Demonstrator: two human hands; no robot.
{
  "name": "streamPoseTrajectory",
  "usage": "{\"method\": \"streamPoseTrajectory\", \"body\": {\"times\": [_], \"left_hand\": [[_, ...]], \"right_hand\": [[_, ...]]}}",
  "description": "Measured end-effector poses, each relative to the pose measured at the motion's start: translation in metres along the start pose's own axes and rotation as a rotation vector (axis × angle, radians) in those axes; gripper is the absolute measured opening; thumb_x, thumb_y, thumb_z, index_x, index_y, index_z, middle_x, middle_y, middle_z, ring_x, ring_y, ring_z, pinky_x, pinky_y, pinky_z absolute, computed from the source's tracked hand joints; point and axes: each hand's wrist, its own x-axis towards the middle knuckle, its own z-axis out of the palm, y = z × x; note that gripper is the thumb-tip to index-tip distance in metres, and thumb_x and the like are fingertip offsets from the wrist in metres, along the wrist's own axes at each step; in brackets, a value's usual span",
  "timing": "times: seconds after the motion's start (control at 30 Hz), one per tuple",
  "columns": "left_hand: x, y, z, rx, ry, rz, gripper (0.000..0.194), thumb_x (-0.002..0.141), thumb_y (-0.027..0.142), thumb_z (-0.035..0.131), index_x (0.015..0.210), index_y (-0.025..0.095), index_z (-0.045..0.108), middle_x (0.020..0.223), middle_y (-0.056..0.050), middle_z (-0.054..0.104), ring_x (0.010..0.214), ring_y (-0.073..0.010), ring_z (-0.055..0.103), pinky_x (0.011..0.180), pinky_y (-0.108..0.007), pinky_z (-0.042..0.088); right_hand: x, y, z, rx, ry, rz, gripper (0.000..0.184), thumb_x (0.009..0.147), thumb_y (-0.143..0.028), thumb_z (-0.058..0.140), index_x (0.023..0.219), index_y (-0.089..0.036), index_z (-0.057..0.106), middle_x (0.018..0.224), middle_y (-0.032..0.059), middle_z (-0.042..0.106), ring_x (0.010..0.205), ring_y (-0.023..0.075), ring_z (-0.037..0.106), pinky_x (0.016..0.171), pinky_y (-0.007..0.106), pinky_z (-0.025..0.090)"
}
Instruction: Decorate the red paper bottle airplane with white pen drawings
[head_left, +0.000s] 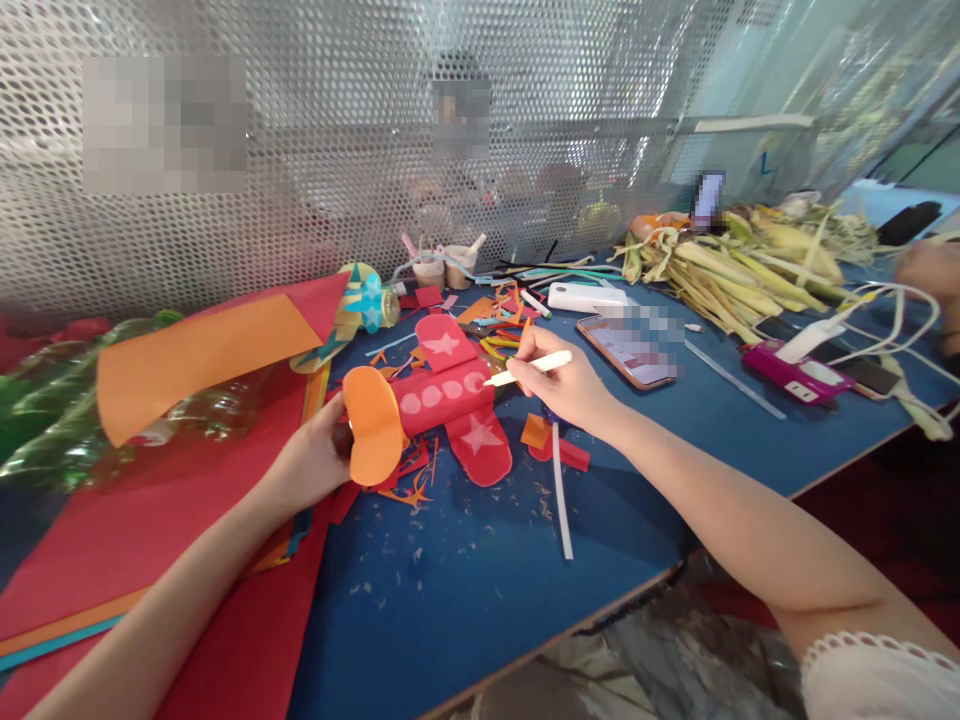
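Observation:
A red toy airplane [431, 395] with pale stars on its wings and a row of pale circles along its body lies sideways before me. My left hand [319, 450] is closed around its left end, behind the orange tail piece [373, 425]; some of those fingers are hidden. Between the fingers of my right hand [559, 375] is a white marker [551, 363], its tip at the body just past the last circle. Orange and red paper scraps [412, 480] lie under and around the airplane.
Red, orange and blue sheets [172, 530] and green plastic bottles [90, 400] are at left. A teal-and-yellow airplane [364, 305] stands behind. Toward the right are a phone [626, 350], dried husks [735, 275] and a purple power strip [795, 370]. Perforated metal sheeting [337, 150] rises at the back.

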Motion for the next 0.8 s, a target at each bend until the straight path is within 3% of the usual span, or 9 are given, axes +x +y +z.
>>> {"method": "streamPoseTrajectory", "body": {"times": [0.1,0.27,0.47,0.8], "left_hand": [[0.0,0.001,-0.0003,-0.146,-0.047,-0.038,0.082,0.057,0.05,0.073,0.124,0.014,0.043,0.094,-0.007,0.075,0.078,-0.0228,0.071,0.07,-0.029,0.058],[0.0012,-0.0019,0.0001,-0.162,-0.037,-0.035,0.077,0.057,0.044,0.072,0.123,0.016,0.043,0.092,-0.006,0.075,0.078,-0.0233,0.071,0.072,-0.031,0.057],[0.0008,0.0007,-0.0007,-0.18,-0.054,-0.053,0.082,0.056,0.047,0.073,0.124,0.013,0.043,0.091,-0.007,0.074,0.073,-0.0211,0.069,0.07,-0.03,0.056],[0.0011,-0.0029,-0.001,-0.029,-0.021,0.013,0.078,0.062,0.051,0.067,0.126,0.012,0.044,0.086,-0.006,0.075,0.076,-0.0233,0.071,0.065,-0.029,0.056]], "right_hand": [[0.0001,0.0001,-0.0001,0.019,0.002,0.012,0.021,0.085,-0.029,0.056,0.071,-0.023,0.041,0.052,-0.0078,0.047,0.048,0.0095,0.043,0.051,0.025,0.032],[-0.0001,-0.0011,0.0,-0.003,-0.007,0.011,0.022,0.085,-0.028,0.057,0.07,-0.023,0.042,0.052,-0.0079,0.047,0.048,0.0091,0.042,0.051,0.025,0.031],[-0.0005,-0.002,-0.0001,0.004,-0.003,0.014,0.021,0.084,-0.028,0.057,0.07,-0.023,0.042,0.052,-0.0078,0.047,0.048,0.0096,0.043,0.051,0.025,0.032],[0.0004,0.0003,-0.0004,-0.018,-0.017,-0.004,0.022,0.085,-0.029,0.057,0.07,-0.023,0.042,0.053,-0.008,0.043,0.05,0.0096,0.04,0.052,0.025,0.03]]}}
